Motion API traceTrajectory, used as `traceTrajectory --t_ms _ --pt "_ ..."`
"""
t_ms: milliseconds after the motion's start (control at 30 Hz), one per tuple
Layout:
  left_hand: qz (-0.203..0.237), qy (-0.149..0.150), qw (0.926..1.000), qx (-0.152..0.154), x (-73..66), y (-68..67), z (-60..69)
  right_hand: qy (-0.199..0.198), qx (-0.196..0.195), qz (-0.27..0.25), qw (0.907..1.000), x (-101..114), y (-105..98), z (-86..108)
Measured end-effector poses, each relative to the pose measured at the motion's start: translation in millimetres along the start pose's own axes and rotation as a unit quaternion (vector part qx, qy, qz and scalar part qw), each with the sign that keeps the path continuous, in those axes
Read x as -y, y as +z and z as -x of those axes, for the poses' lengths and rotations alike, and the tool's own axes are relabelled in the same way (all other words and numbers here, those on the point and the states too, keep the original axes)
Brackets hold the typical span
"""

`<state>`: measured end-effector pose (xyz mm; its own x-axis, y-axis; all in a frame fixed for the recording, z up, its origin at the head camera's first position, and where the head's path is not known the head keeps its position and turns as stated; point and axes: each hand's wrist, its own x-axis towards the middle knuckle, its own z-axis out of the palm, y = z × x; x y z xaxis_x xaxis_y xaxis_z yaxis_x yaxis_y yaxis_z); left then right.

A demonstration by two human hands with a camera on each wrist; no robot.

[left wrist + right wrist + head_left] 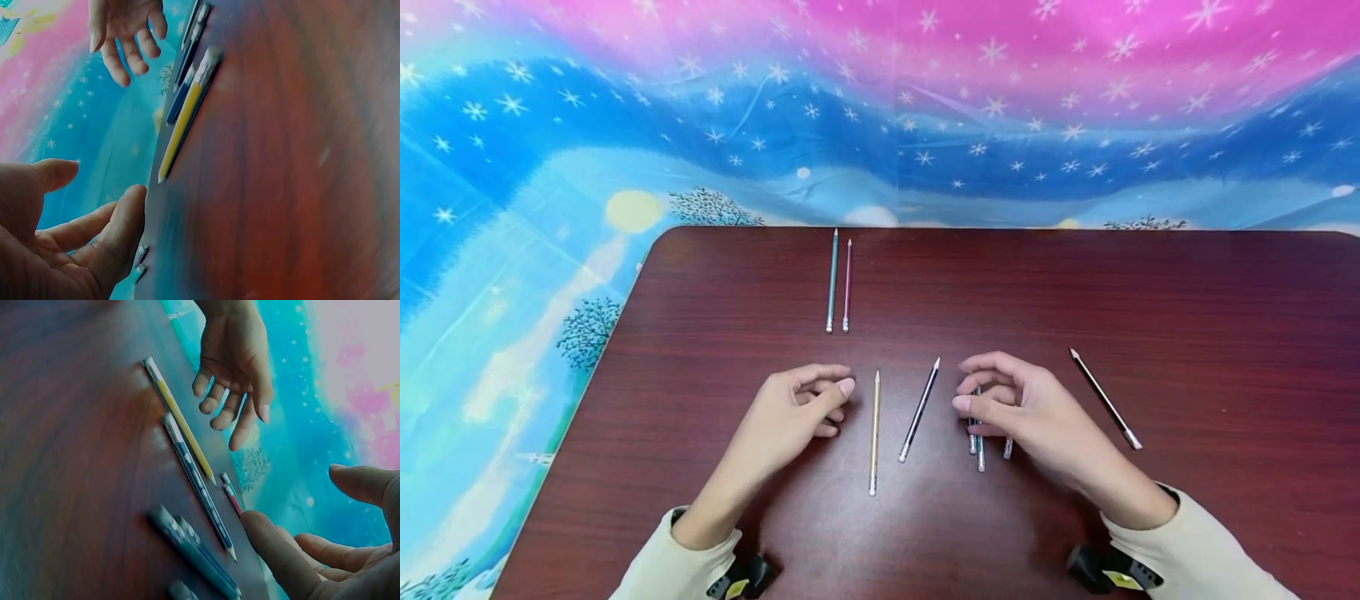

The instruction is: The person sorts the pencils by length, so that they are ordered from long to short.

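My left hand (797, 412) hovers just left of a yellow pencil (875, 433), its fingers loosely bent and holding nothing. Right of that pencil lies a dark patterned pencil (920, 410), slanted, tip away from me. Above a few more pencils (981, 454) is my right hand (1018, 404), which hides most of their length in the head view. The right wrist view shows those dark pencils (187, 547) lying close together, apart from the right fingers (275, 556). Nothing sits between the fingers of either hand.
At the table's back edge, a teal pencil (832, 283) and a pink pencil (847, 287) lie side by side. Another dark pencil (1105, 398) lies slanted at the right. Behind the dark red wooden table (1247, 333) hangs a snowflake-printed cloth (880, 100).
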<state>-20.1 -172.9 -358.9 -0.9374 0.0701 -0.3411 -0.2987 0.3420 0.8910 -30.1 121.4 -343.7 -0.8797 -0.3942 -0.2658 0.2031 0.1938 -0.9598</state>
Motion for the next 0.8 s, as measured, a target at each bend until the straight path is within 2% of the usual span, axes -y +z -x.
traceTrajectory --t_ms 200,433,800 --pt "0.02 -0.006 0.9997 0.015 8.8 9.4 10.3 0.018 0.003 -0.024 0.9996 -4.9 8.9 -1.6" --pt "0.031 -0.01 0.9992 0.022 9.5 14.1 17.0 0.024 0.008 -0.034 0.9991 -8.4 19.5 -3.1" --pt "0.03 -0.011 0.9991 0.027 9.8 25.8 25.3 0.019 -0.01 -0.005 0.9998 -9.8 38.8 -8.4"
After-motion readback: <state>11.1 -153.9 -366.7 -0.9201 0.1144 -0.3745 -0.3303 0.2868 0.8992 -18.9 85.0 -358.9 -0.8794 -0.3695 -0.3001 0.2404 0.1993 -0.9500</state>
